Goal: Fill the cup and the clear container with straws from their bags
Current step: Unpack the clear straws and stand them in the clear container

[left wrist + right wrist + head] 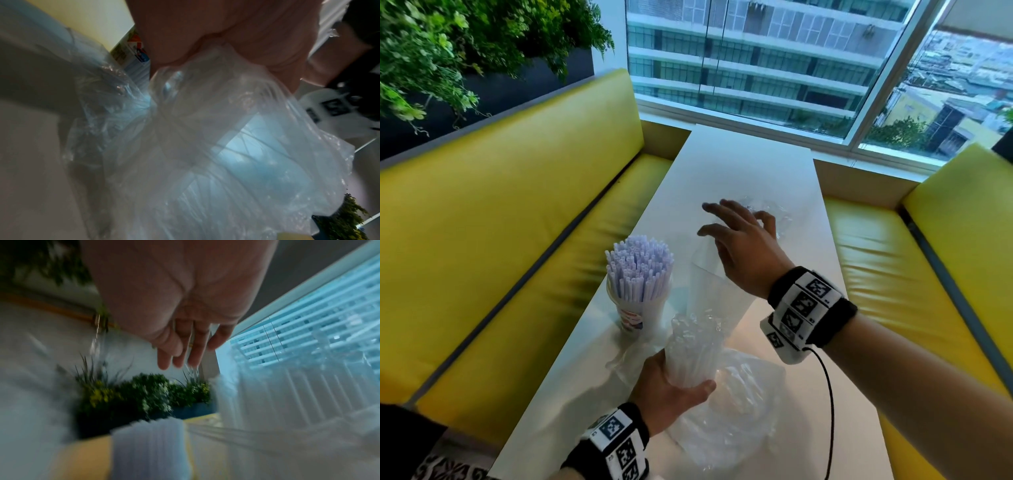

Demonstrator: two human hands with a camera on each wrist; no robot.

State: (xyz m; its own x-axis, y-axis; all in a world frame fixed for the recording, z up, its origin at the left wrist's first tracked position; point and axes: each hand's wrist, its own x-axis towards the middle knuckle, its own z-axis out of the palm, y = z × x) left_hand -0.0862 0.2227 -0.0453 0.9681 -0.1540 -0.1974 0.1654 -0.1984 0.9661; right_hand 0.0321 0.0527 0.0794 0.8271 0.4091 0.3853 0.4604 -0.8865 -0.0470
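A printed cup (635,317) packed with pale lilac straws (638,265) stands at the table's left side. Right of it stands the tall clear container (717,298). My left hand (676,382) grips a bundle of clear straws (693,342) that sticks up out of a crumpled clear bag (736,414), just in front of the container. The left wrist view shows the palm against that bag (205,146). My right hand (736,236) hovers open over the container's rim, fingers spread and holding nothing. Its fingers (180,353) look straight in the blurred right wrist view.
A second, empty-looking clear bag (774,214) lies crumpled on the white table (739,164) beyond my right hand. Yellow benches (500,212) flank the narrow table on both sides. A window (756,58) closes the far end. A cable (828,411) hangs from my right wristband.
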